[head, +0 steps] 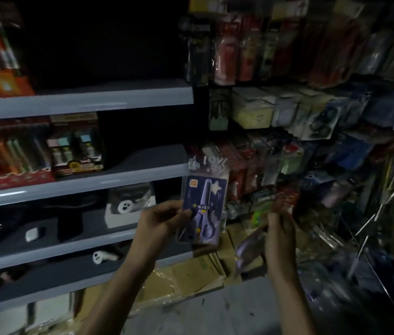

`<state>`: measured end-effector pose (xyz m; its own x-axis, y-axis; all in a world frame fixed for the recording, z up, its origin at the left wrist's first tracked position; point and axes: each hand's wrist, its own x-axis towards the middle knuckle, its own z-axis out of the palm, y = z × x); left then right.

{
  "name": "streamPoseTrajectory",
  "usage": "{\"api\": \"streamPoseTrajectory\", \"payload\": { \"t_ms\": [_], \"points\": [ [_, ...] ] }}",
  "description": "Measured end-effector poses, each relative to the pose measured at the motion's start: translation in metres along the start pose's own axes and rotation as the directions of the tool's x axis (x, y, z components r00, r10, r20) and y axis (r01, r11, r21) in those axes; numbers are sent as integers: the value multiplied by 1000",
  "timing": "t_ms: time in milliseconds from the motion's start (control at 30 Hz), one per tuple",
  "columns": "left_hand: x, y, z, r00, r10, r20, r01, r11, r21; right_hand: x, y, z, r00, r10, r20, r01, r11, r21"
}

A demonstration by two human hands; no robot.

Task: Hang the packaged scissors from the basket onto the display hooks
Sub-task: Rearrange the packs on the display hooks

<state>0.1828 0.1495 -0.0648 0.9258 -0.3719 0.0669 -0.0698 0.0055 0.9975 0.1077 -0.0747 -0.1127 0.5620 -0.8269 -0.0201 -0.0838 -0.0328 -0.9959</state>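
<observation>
My left hand [160,220] pinches the left edge of a packaged pair of purple scissors [204,204], held upright in front of the shelf end. My right hand [279,229] grips a second, blurred package [284,198] with a reddish top, and a purple packet [248,247] hangs below that hand. Both packages sit just left of the wall of display hooks [370,221], whose bare metal prongs stick out at the lower right. The basket is out of view.
Grey shelves [82,102] at the left carry marker boxes and small white items. Hanging packets [263,112] crowd the hook wall on the right. Flattened cardboard boxes [191,274] lie on the floor below my hands.
</observation>
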Motion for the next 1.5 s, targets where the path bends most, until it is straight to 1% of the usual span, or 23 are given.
{"api": "streamPoseTrajectory", "payload": {
  "t_ms": [100,200,333,367,500,600,667,733,833,900,1000,1067,1100,1133,1233,1300,1333,1433,1500],
  "points": [
    [31,3,25,1000,8,-16,-8,1000,8,34,-5,-7,976,-171,132,188,974,-124],
    [61,3,43,999,36,-9,-36,999,29,69,-17,-13,956,-244,161,273,943,-191],
    [104,-5,60,999,47,28,-48,997,59,110,-35,-10,948,-258,187,279,955,-98],
    [115,-9,64,999,44,30,-46,997,68,122,-39,-6,937,-280,210,303,949,-89],
    [161,-20,75,998,56,28,-57,998,18,167,-51,16,880,-368,300,407,910,-77],
    [193,-28,81,996,62,68,-61,998,-26,190,-65,31,854,-411,320,449,892,-52],
    [211,-33,86,996,53,70,-50,998,-38,202,-75,40,848,-426,316,440,897,31],
    [225,-36,93,995,55,86,-49,997,-64,213,-81,49,864,-382,327,374,923,89],
    [241,-42,101,992,45,117,-39,998,-57,231,-82,61,901,-251,353,236,968,86],
    [249,-45,106,991,22,131,-16,999,-46,244,-79,63,916,-224,332,207,975,86],
    [262,-41,113,979,25,201,-40,997,71,262,-76,62,915,-213,342,184,976,117],
    [272,-32,122,970,66,233,-117,970,214,275,-73,64,912,-206,354,175,977,119],
    [277,-29,127,970,95,222,-152,954,258,281,-73,66,915,-209,345,177,977,123],
    [280,-23,134,973,124,193,-172,952,255,288,-73,67,916,-223,334,189,973,130],
    [291,-12,154,972,225,67,-233,959,162,305,-72,69,903,-261,341,216,962,166],
    [297,-9,165,960,277,-39,-268,951,155,314,-71,69,893,-279,354,220,955,197],
    [299,-8,170,958,273,-83,-260,956,137,318,-70,70,890,-281,360,212,953,218],
    [300,-10,180,962,197,-187,-202,979,-6,324,-68,71,876,-268,401,163,947,277],
    [299,-14,182,960,175,-217,-184,983,-22,326,-65,69,864,-269,426,149,944,293]
  ]
}}
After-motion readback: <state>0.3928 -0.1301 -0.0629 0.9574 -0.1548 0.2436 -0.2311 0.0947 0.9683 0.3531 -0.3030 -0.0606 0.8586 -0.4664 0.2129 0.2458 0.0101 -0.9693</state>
